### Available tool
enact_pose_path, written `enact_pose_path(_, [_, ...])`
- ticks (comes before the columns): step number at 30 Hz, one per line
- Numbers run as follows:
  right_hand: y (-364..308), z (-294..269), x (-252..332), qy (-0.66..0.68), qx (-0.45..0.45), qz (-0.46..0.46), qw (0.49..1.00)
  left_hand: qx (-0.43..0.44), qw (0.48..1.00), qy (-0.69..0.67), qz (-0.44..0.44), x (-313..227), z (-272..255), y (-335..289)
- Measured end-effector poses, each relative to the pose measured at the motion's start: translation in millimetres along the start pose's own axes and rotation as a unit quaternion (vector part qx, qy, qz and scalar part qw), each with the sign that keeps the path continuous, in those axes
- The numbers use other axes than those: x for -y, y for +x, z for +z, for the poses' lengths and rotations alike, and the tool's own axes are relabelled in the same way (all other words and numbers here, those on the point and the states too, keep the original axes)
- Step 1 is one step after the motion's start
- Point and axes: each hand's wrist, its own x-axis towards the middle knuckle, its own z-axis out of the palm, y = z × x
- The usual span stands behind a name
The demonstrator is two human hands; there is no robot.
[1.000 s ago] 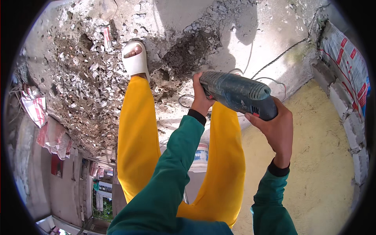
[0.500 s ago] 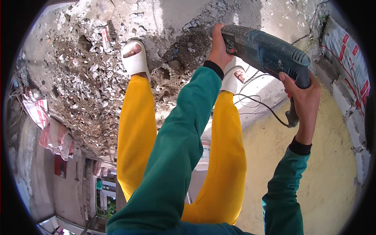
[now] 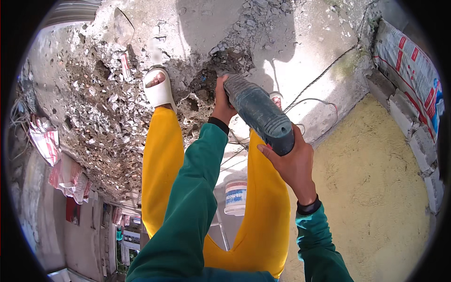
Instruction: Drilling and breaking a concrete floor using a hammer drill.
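Observation:
A dark blue-grey demolition hammer [image 3: 253,103] hangs tilted in front of my legs, its front end away from me over the broken ground. My left hand [image 3: 224,101] is wrapped round its front part. At the rear, my right hand [image 3: 295,162] grips the handle end, with the thumb lying along the near side. The tool's bit is hidden behind its body. Below the front end lies a dug-out patch of dark soil and broken concrete [image 3: 232,58]. My feet, in white slides [image 3: 159,89], stand either side of the tool.
Loose rubble [image 3: 108,108] covers the ground at left. A black cable [image 3: 324,73] runs across the concrete at right. A white bucket [image 3: 236,197] stands behind my legs. Grey blocks [image 3: 401,110] and a printed sack [image 3: 408,66] line the right edge, beside a yellow wall [image 3: 366,188].
Both hands have swung the demolition hammer left and toward me. It was lying nearly crosswise at the right; now its rear end points more toward me. The bucket shows more fully.

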Motion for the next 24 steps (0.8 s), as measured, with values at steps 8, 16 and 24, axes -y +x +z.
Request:
enact_pose_path(8, [-63, -74, -8, 0.149, 0.018, 0.153, 0.977, -0.025, 0.996, -0.042, -0.081, 56, 47, -72])
enact_pose_path(16, [38, -82, 25, 0.005, -0.147, 0.068, 0.987, 0.121, 0.991, -0.005, -0.061, 23, 99, 58])
enact_pose_path(24, [183, -110, 24, -0.082, 0.023, -0.021, 0.996, 0.094, 0.995, -0.040, -0.016, -13, 107, 130])
